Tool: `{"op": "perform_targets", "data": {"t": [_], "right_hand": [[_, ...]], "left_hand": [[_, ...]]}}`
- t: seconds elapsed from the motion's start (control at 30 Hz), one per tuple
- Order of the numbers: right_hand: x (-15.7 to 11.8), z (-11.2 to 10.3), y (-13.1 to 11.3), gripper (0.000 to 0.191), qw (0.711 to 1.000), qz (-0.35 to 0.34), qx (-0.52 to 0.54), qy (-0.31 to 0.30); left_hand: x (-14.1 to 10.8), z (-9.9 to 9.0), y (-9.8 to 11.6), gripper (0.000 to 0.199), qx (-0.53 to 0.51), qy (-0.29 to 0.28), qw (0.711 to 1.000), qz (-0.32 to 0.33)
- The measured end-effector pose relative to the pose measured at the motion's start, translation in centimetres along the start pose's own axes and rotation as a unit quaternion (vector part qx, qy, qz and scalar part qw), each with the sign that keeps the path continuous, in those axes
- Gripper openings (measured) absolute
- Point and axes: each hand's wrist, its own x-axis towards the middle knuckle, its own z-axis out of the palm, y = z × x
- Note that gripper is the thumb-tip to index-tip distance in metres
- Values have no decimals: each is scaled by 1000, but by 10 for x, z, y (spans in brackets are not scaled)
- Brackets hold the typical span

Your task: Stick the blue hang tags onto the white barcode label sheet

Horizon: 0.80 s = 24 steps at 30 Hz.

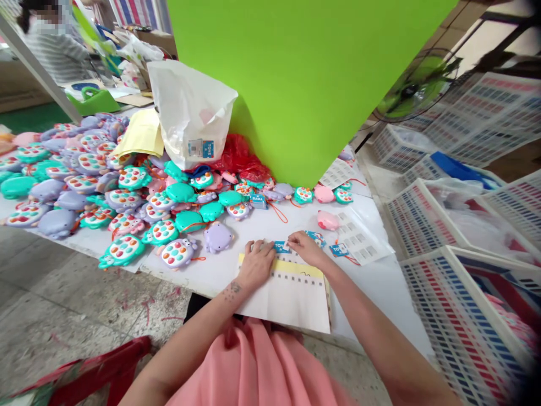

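My left hand (257,263) rests on the upper left part of a sheet with a yellow strip (291,299), its fingertips at the left end of a blue TOYS tag (280,247). At that tag's right end, the thumb and fingers of my right hand (299,243) are pinched together; what they grip is too small to make out. Another blue tag (316,238) lies partly behind my right hand. A pink toy (327,220), a tag with an orange cord (338,250) and a label sheet (363,239) lie to the right.
Teal, purple and pink toys (124,251) cover the table's left side. A white bag (192,113) and red plastic (243,160) stand before a green panel (287,73). Plastic crates (448,316) line the right. A person (57,53) sits at the back left.
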Motion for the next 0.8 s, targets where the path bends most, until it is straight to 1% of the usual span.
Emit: {"op": "perform_targets", "data": {"t": [0.07, 0.17, 0.33, 0.6, 0.8], "right_hand": [[5, 2, 3, 12, 999, 9, -22, -31], [9, 1, 6, 13, 997, -16, -47, -64], [14, -3, 4, 11, 993, -32, -65, -93], [19, -3, 4, 10, 990, -39, -87, -101], [18, -1, 5, 9, 990, -47, -93, -96]], "left_hand": [[0, 1, 0, 26, 20, -11, 1000, 1], [0, 2, 1, 28, 40, -23, 999, -1], [1, 0, 2, 29, 34, -27, 999, -6], [1, 1, 2, 29, 15, -20, 1000, -10], [2, 1, 2, 28, 33, -27, 999, -9]]}}
